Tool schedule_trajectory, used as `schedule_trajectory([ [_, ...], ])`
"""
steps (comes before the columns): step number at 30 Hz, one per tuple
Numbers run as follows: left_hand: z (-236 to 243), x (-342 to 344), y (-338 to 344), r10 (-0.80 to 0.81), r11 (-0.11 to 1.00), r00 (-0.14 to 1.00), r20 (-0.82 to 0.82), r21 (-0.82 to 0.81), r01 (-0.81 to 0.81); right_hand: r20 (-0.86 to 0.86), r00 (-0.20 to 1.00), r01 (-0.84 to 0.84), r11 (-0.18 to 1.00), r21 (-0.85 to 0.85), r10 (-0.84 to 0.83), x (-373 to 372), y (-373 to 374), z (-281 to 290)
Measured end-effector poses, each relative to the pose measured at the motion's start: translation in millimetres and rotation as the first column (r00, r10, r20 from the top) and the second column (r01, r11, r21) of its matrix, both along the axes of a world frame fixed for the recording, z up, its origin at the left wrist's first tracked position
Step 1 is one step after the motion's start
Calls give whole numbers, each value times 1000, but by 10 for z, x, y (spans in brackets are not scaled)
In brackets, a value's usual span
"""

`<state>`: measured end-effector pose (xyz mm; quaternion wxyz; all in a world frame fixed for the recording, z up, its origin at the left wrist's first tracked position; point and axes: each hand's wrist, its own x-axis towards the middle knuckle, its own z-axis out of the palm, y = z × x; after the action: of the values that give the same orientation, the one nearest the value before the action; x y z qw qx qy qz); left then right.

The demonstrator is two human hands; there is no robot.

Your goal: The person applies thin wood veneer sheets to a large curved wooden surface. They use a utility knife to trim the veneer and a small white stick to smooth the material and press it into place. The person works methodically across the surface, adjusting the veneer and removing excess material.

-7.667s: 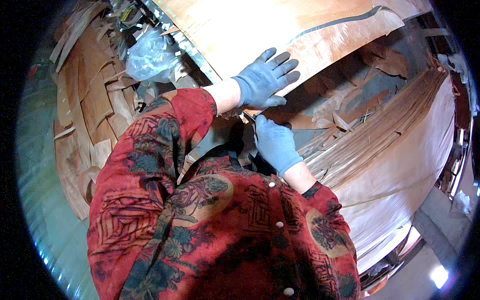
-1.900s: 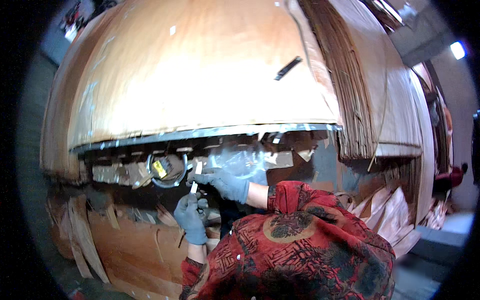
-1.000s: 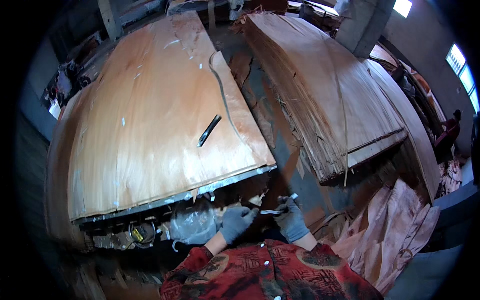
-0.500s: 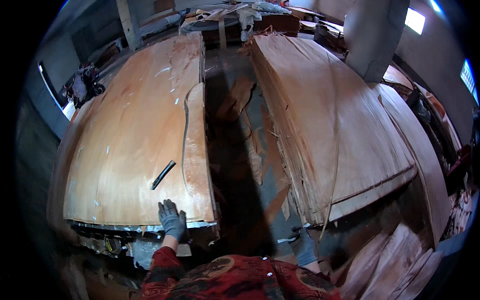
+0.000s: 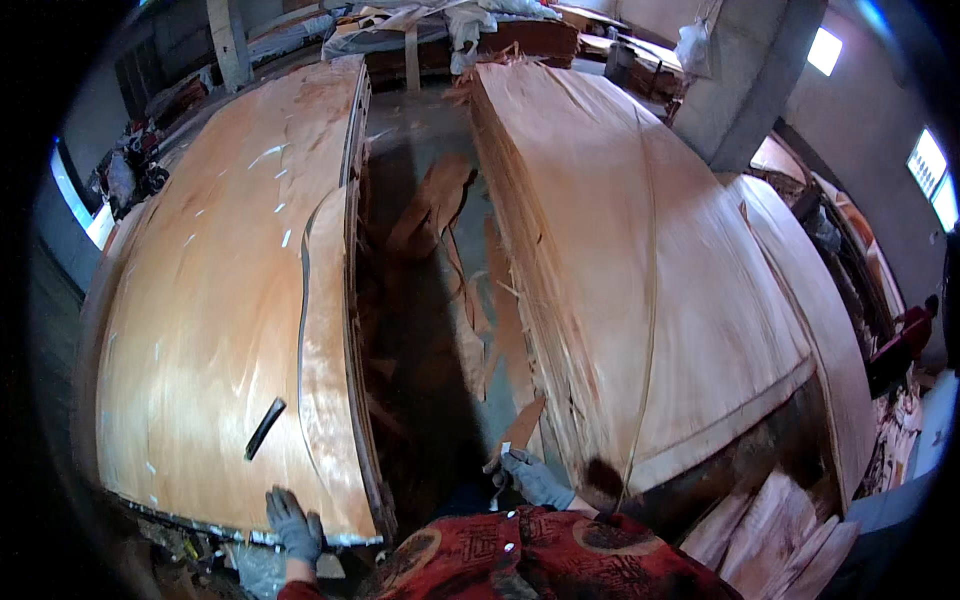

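Note:
My left hand (image 5: 293,527), in a grey glove, lies flat with its fingers apart on the near edge of the left stack's pale wood veneer sheet (image 5: 200,350). A slim black tool (image 5: 263,429) rests on that sheet, just beyond my fingertips and apart from them. Over the gap between the two stacks, my right hand (image 5: 538,480), also gloved in grey, is closed around something small. A white bit (image 5: 505,449) shows at its fingertips, but the held thing is too small to name. A narrow veneer strip (image 5: 302,330) lies along the sheet's right side.
To the right stands another tall veneer stack (image 5: 690,260) with ragged edges and a long thin strip (image 5: 651,290) across its top. Torn veneer scraps (image 5: 430,215) litter the floor between the stacks. Loose sheets (image 5: 765,535) lean at lower right. A concrete pillar (image 5: 750,90) rises behind.
My right hand has risen and moved left from beside the right stack's near corner to over the gap. My left hand stays at the left sheet's near edge. The whole view has shifted.

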<state>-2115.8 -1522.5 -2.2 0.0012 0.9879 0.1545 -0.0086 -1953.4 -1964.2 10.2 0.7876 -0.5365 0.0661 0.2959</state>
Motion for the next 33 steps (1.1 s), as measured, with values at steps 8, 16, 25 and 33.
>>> schedule_trajectory([
  [8,306,90,55,113,929,978,-175,-330,-167,44,998,-35,999,-32,37,1651,278,257],
  [16,852,708,-166,450,876,891,56,-222,-429,-138,983,-103,986,131,121,2812,648,157],
  [25,1041,2453,-1060,477,879,872,107,-84,-470,-77,920,-373,919,126,384,4441,1403,91],
  [33,676,4324,-797,435,900,873,221,-141,-413,-17,847,-532,847,25,532,5459,2116,155],
])
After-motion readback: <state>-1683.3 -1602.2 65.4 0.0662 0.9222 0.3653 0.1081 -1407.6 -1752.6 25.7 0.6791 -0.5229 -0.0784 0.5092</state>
